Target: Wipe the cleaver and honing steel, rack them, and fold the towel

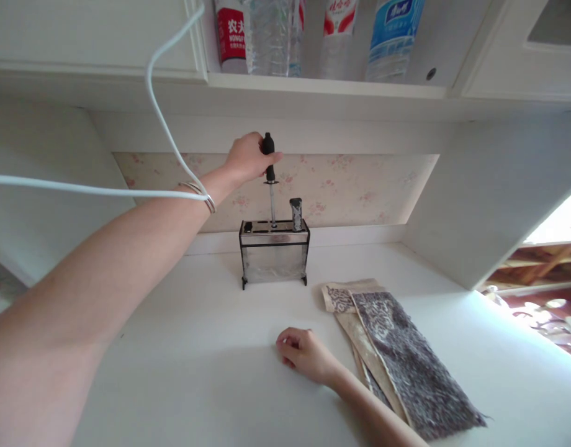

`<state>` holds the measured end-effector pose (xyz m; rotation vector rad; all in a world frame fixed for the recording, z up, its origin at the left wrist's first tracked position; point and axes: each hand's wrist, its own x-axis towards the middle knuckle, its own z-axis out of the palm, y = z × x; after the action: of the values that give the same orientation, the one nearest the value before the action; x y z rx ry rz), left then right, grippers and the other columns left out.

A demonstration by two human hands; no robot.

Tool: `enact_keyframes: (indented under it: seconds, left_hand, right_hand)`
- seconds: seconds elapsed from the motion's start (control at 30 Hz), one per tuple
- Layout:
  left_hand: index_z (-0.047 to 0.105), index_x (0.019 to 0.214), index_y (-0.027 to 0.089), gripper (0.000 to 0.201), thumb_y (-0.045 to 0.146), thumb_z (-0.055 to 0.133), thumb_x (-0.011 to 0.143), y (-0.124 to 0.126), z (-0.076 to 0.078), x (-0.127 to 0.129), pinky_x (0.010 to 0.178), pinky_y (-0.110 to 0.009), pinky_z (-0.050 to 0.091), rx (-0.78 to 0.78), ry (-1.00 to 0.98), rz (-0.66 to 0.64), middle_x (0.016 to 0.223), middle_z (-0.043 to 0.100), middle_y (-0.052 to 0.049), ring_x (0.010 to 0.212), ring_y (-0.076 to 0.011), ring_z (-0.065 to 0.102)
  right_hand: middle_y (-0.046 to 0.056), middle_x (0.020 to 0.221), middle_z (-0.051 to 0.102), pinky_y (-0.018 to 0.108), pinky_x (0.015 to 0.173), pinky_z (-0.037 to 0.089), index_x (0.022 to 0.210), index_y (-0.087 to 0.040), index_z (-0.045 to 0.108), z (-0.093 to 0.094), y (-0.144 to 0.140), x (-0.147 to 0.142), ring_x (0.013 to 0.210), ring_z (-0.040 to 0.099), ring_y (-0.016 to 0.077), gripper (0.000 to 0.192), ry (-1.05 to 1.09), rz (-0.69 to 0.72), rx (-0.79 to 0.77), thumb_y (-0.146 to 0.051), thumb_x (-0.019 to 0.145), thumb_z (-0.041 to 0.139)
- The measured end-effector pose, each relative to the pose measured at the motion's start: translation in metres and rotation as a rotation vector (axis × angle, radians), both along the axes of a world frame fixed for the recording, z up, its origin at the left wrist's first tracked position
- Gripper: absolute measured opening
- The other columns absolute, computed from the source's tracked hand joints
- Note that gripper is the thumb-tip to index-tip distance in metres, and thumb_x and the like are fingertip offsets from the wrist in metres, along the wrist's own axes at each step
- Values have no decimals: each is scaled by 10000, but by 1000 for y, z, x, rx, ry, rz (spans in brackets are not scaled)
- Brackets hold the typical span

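Observation:
My left hand (pixel 249 158) is closed around the black handle of a honing steel (pixel 272 202). The steel stands upright, its lower end down in the top slot of a knife block (pixel 275 238) with clear sides and a black frame. A knife with a grey patterned handle (pixel 296 214) sits in the block's right end. Another dark handle or fitting (pixel 248 227) shows at the left end. Lower down, my right hand (pixel 308 357) rests at the white counter with its fingers curled in, and nothing shows in them.
A folded grey and beige towel (pixel 406 354) lies on the counter (pixel 197 372), right of my right hand. A white cable (pixel 167 127) loops past my left wrist, which wears a bracelet (pixel 210 203). Several bottles (pixel 392 43) stand on the shelf (pixel 327 87) overhead.

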<state>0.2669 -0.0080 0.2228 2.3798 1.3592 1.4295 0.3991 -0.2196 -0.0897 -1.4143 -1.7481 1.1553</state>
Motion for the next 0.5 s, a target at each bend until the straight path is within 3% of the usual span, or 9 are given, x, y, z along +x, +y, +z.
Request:
enact_keyframes:
  seconds: [0.13, 0.3, 0.5]
  left_hand:
    - [609, 831, 163, 376, 508, 696, 709, 8, -27, 8, 752, -373, 486, -13, 145, 50, 852, 668, -94, 840, -258, 634]
    - [619, 876, 173, 406, 540, 660, 707, 15, -68, 11, 741, -365, 462, -68, 292, 57, 888, 673, -107, 870, -281, 621]
    - [606, 890, 178, 436, 570, 647, 703, 16, -98, 7, 715, -335, 446, -144, 278, 63, 879, 672, -101, 848, -269, 618]
  right_hand:
    - [-6, 602, 637, 201, 508, 362, 819, -195, 665, 0, -1, 0, 504, 510, 106, 195, -15, 2, 4, -310, 821, 508]
    - [-7, 604, 637, 202, 507, 361, 828, -199, 664, 0, 0, 1, 503, 511, 106, 196, -18, 12, 2, -311, 830, 503]
    - [-2, 615, 639, 200, 512, 366, 832, -188, 663, 1, 0, 3, 512, 513, 105, 205, -20, 26, 8, -305, 839, 495]
